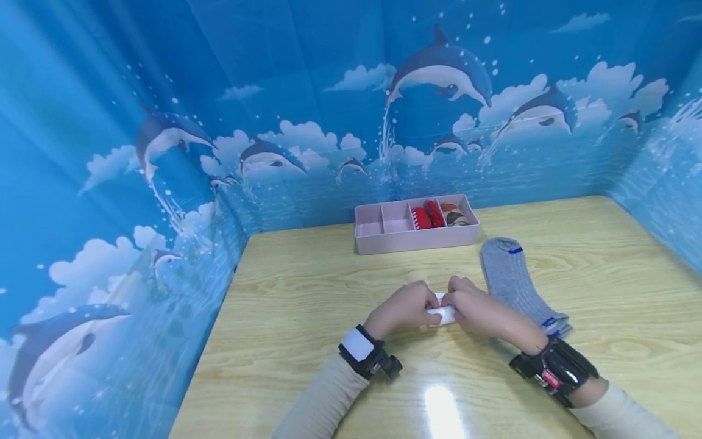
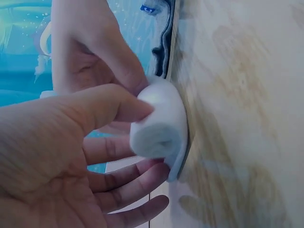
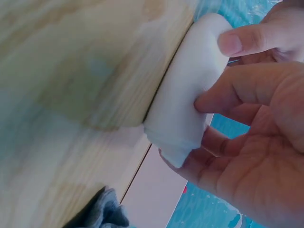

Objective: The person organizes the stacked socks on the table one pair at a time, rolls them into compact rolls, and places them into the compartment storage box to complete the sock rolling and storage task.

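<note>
A white sock (image 1: 446, 315), rolled into a small tube, lies at the table's middle between both hands. My left hand (image 1: 407, 306) holds its left end, thumb on top and fingers around the far side. My right hand (image 1: 476, 306) grips the other end between thumb and fingers. In the left wrist view the spiral end of the rolled sock (image 2: 159, 109) shows, with a loose flap under it. The right wrist view shows the rolled sock (image 3: 187, 88) along its length, with a loose edge at its lower end. Grey socks (image 1: 512, 277) with blue marks lie flat beyond my right hand.
A pink divided box (image 1: 417, 241) stands at the table's back edge. Its right compartments hold red rolled items (image 1: 428, 216) and orange, brown and grey ones (image 1: 454, 215). A blue dolphin-print curtain (image 1: 307, 122) hangs behind and to the left of the wooden table (image 1: 285, 305).
</note>
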A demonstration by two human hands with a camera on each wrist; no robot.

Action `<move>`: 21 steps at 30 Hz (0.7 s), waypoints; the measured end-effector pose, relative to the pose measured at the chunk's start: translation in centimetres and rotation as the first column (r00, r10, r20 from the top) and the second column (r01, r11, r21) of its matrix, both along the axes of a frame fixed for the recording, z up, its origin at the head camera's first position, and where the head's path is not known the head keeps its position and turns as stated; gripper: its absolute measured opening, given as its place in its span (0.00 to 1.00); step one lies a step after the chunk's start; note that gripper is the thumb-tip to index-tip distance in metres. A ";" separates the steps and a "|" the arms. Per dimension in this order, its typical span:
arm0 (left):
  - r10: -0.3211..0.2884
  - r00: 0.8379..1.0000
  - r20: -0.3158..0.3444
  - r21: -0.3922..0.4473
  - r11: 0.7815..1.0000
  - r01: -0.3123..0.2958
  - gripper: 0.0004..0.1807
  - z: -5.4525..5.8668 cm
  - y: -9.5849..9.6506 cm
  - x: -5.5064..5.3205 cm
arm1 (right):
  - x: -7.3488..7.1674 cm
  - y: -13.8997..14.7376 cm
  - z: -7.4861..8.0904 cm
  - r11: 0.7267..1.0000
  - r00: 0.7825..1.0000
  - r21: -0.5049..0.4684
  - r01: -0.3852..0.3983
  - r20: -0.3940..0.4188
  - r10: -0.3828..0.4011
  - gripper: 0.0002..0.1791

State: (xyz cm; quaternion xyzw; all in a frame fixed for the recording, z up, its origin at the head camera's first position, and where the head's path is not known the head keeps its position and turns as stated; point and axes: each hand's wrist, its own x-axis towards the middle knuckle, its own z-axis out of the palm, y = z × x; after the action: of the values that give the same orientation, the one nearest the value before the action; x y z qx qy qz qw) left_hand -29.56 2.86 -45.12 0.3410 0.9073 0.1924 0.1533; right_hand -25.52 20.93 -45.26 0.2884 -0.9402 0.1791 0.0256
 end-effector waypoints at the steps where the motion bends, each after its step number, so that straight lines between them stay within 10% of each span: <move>1: -0.004 1.000 -0.006 -0.003 1.000 0.004 0.07 0.0 0.0 0.0 | 0.0 0.0 0.0 1.000 1.000 -0.003 -0.002 -0.017 0.002 0.15; 11: 0.113 0.989 0.093 0.063 0.991 -0.119 0.04 -0.3 -0.1 -0.1 | 0.1 -0.2 0.8 0.998 0.996 0.056 0.032 -0.081 -0.027 0.09; 21: 0.064 0.995 0.076 0.081 0.994 -0.070 0.07 -0.3 -0.2 -0.1 | 0.2 -0.2 0.8 0.993 0.988 0.120 0.001 -0.150 0.017 0.11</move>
State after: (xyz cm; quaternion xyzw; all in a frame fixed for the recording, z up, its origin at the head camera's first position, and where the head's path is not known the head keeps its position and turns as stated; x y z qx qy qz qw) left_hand -29.71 2.62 -45.40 0.3093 0.9031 0.2475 0.1656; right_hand -25.32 20.72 -44.45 0.3060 -0.9435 0.1000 0.0787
